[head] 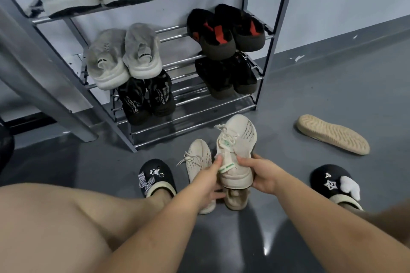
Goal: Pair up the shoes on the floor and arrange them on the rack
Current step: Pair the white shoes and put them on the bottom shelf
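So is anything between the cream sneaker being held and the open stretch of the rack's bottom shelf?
Nothing visible. Both the left hand and right hand hold the cream sneaker just in front of the rack, whose bottom rails are bare right of the black camo pair. Its mate lies to the left, out of the way.

Worn on the head, looking forward and steeply down from a crouch. Close above both forearms, with the left hand (207,180) and right hand (263,176) near the centre of the frame. Facing the shoe rack (275,35), seen from in front and slightly to its right, shelves rising toward the top edge and cut off there. Grey floor (332,86) filling the lower and right parts, wall behind. Wide-angle, with the rack's posts bowed and leaning at the left edge. Only one view, so nothing shared with another.
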A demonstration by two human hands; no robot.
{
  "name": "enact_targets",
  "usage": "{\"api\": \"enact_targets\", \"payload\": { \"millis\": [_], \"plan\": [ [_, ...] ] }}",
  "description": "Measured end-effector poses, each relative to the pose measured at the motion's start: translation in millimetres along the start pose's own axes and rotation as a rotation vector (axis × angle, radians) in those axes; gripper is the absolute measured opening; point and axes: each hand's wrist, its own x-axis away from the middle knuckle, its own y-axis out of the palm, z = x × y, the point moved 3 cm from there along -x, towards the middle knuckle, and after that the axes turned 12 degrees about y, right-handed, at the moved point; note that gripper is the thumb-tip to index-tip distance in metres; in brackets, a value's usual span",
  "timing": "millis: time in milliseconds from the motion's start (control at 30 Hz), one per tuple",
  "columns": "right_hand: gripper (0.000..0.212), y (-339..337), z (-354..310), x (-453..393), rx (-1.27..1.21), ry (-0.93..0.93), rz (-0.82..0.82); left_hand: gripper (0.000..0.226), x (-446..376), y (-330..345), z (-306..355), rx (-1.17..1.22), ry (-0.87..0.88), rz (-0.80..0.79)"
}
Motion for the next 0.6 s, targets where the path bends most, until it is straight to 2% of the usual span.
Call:
{"api": "enact_targets", "payload": {
  "millis": [67, 167, 267, 367, 467, 500, 600],
  "plan": [
    [0.044, -4.1, 3.0, -4.4, 0.021, 0.017, -0.022, 0.043, -9.3, -0.2, -9.5, 0.076, -0.027, -0.005],
    [0.047, -12.9, 8.5, -10.7, 0.124, 0.063, 0.036, 0.034, -19.5, -1.2, -21.3, 0.109, -0.014, 0.009],
    [0.049, -24.3, 14.3, -19.1, 0.206, 0.111, 0.069, 0.025, -25.8, -2.9, -28.2, 0.071, -0.027, -0.020],
    [0.053, -32.4, 18.1, -31.5, 0.217, 0.119, 0.110, 0.039, -36.5, -9.6, -36.9, 0.012, -0.065, 0.000],
    [0.055, -36.2, 19.1, -44.4, 0.252, 0.124, 0.141, 0.074, -48.0, -34.0, -44.7, -0.154, -0.011, 0.101],
    [0.055, -36.4, 19.5, -47.6, 0.278, 0.130, 0.151, 0.078, -50.8, -45.0, -47.3, -0.244, -0.006, 0.135],
    [0.053, -37.9, 20.4, -58.7, 0.379, 0.120, 0.209, 0.066, -60.4, -78.7, -62.1, -0.450, -0.047, 0.248]
  ]
}}
